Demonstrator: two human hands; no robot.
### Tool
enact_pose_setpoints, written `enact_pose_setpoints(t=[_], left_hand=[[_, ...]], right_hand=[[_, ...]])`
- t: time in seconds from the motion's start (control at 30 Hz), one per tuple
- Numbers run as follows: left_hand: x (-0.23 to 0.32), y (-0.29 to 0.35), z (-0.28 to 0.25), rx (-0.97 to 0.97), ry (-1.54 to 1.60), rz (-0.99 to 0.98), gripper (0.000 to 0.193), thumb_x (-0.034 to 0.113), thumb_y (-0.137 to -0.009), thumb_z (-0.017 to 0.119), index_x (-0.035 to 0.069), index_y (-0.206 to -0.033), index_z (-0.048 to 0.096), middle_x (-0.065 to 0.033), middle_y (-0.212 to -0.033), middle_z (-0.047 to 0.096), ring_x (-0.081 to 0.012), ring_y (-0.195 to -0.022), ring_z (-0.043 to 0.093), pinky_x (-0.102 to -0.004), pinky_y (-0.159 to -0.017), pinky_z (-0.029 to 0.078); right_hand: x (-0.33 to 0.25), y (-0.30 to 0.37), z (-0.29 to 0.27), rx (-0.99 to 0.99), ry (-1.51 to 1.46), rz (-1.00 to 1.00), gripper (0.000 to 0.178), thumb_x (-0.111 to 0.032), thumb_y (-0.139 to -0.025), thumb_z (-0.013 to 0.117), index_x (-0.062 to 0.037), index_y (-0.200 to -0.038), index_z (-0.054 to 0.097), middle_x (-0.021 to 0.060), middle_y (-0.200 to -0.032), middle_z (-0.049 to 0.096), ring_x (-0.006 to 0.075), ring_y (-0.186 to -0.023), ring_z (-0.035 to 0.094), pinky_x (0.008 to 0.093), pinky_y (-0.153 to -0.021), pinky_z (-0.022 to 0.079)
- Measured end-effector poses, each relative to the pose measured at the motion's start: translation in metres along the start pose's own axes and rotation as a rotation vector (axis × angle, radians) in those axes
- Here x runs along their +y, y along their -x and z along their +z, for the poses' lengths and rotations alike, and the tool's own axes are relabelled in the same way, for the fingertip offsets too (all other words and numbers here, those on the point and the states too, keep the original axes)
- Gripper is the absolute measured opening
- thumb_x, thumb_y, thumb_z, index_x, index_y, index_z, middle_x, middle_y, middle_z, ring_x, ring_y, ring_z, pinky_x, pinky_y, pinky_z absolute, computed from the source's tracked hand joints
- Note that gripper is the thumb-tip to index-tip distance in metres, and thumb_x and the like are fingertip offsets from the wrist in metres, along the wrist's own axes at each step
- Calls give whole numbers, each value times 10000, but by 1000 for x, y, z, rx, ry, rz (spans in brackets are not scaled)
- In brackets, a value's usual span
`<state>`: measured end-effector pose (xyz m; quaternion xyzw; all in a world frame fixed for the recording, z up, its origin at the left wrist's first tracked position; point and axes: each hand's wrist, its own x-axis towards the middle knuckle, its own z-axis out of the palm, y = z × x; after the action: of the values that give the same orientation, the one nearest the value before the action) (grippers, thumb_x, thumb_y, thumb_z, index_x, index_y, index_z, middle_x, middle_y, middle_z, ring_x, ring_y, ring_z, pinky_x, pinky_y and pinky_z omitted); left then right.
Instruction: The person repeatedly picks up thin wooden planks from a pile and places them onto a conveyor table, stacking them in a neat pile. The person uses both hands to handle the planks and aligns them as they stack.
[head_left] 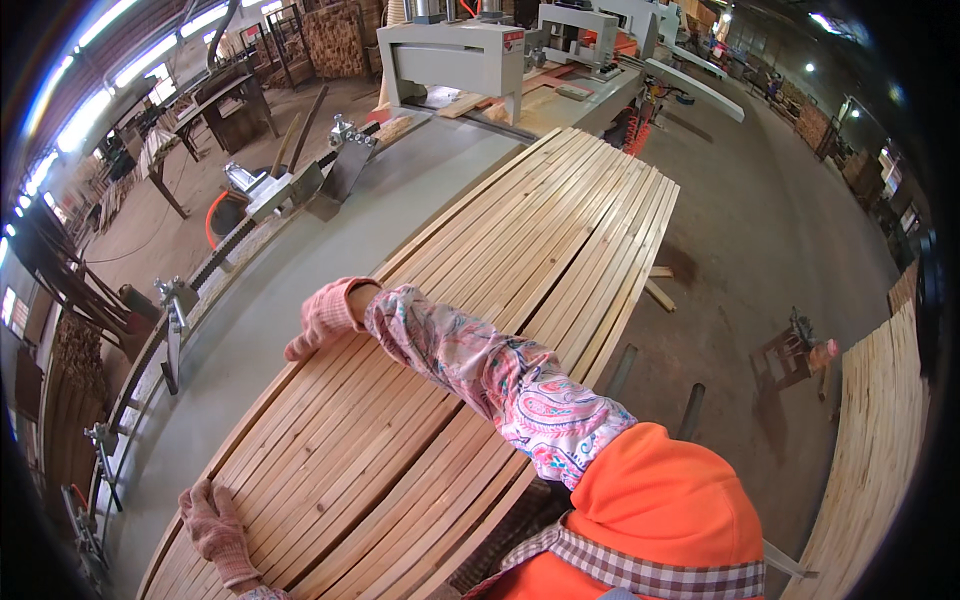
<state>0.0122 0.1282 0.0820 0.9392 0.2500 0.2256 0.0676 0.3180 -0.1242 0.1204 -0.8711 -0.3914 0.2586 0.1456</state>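
Observation:
A wide row of long, pale wooden strips (pixel 330 440) lies side by side on a grey machine table (pixel 300 290), running from near me to the far end. A dark gap splits the row lengthwise. My left hand (pixel 215 530), in a pink knitted glove, rests on the near part of the row at its left edge, fingers apart. Farther along that edge, my right hand (pixel 335 312), in a similar glove, has its fingers bent over the outermost strip. My right arm, in a patterned sleeve, reaches across the strips.
Grey machine housings (pixel 450 60) stand at the table's far end. A curved guide rail with metal clamps (pixel 175 300) borders the left side. Stacked wood (pixel 870 430) stands at the right, and two short offcuts (pixel 660 294) lie on the floor.

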Motion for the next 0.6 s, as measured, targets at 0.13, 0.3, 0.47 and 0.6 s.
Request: enact_pose_setpoints(t=[0.13,0.3,0.47,0.6], left_hand=[[-9,-2,4,-17,-60,-16,226,242,-897,611,52,-1013,646,-123,-1067,609,-328,-1030,557,-412,-922,449],[-18,-3,4,-17,-115,-11,230,254,-897,616,63,-1023,644,-115,-1072,606,-315,-1062,537,-416,-955,427],[-21,-4,5,-25,-130,4,238,258,-900,614,64,-1035,639,-112,-1088,603,-317,-1061,540,-417,-952,429],[-21,-3,5,-15,-127,18,240,259,-902,613,64,-1039,638,-113,-1088,599,-316,-1063,541,-417,-953,429]], right_hand=[[-9,-8,9,14,83,1,864,-773,-847,410,-38,-1241,637,192,-1253,628,345,-1202,571,440,-1029,426],[-2,-17,10,55,112,66,843,-747,-886,365,-40,-1271,614,186,-1290,607,356,-1235,547,455,-1042,416],[4,-21,9,63,109,132,771,-702,-876,438,-73,-1288,609,165,-1321,594,340,-1245,545,450,-1053,412],[4,-18,8,74,104,150,715,-645,-890,451,-72,-1289,608,163,-1314,601,336,-1238,553,455,-1047,416]])
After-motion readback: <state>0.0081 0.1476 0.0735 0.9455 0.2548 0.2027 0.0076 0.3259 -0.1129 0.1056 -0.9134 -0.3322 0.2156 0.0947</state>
